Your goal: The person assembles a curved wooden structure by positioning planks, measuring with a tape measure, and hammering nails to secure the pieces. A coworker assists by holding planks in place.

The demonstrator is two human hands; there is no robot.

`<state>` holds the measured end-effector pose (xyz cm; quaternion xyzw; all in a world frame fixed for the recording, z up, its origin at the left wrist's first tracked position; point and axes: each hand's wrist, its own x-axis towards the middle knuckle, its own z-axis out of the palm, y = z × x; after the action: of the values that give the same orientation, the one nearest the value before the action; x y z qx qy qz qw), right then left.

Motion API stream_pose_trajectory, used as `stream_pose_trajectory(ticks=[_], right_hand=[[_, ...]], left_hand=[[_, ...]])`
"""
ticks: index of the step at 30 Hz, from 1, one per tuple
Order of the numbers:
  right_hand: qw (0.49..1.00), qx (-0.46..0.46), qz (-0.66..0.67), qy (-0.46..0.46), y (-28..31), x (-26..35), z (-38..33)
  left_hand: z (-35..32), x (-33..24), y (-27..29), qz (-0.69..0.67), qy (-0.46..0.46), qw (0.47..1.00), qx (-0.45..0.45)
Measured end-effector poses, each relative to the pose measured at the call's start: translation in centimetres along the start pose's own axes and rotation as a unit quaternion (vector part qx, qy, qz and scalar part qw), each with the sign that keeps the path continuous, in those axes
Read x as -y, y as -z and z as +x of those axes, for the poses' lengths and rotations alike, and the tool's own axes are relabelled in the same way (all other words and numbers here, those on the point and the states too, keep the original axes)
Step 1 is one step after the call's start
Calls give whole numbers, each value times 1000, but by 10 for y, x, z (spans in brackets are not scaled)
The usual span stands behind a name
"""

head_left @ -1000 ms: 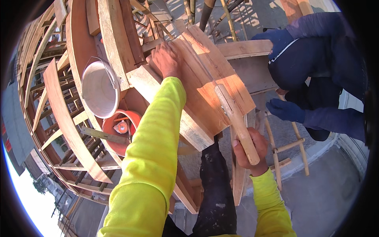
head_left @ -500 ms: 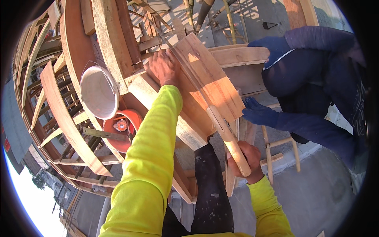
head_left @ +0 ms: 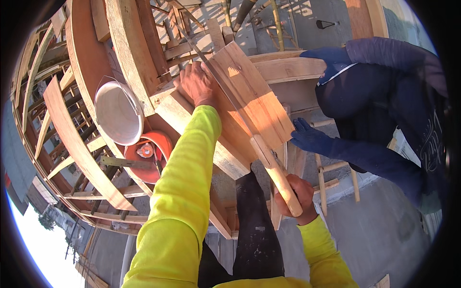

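My right hand is closed round the lower end of a long wooden handle of a hand saw. The thin blade slants up and left from the handle, lying along a reddish-brown wooden board. Just left of the blade, my left hand presses on the wood with bent fingers, its thumb side toward a pale timber beam. Beneath the board, that beam runs toward my dark trouser leg. Where the teeth meet the wood is hard to make out.
A co-worker in dark clothes crouches at right, a blue-gloved hand by the board's corner. Left stand a whitish bucket and a red bucket with tools. Curved wooden framing fills the left; bamboo poles stand beyond.
The saw has slid slightly back toward me along the board, with my right hand on its handle. My left hand stays on the wood. The co-worker's gloved fingers have shifted slightly.
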<state>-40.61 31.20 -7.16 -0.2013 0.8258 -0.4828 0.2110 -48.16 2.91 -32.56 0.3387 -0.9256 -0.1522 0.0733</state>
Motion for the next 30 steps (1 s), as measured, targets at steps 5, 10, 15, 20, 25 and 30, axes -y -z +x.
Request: stream_pose_trajectory(ticks=[5, 10, 15, 20, 25, 30], right_hand=[[1000, -9, 5, -21, -3, 14, 6], [999, 25, 6, -29, 0, 16, 16], [998, 22, -2, -52, 6, 25, 12], [996, 32, -13, -79, 1, 26, 35], [996, 24, 9, -88, 10, 46, 37], [982, 79, 57, -161, -6, 30, 96]], left_hand=[[-3, -5, 3, -9, 23, 999, 23], [-3, -2, 7, -4, 25, 998, 51], [-3, -3, 5, -10, 14, 1000, 14], [-5, -4, 5, 1, 30, 999, 23], [3, -5, 5, 2, 9, 1000, 6], [9, -11, 3, -9, 35, 999, 21]])
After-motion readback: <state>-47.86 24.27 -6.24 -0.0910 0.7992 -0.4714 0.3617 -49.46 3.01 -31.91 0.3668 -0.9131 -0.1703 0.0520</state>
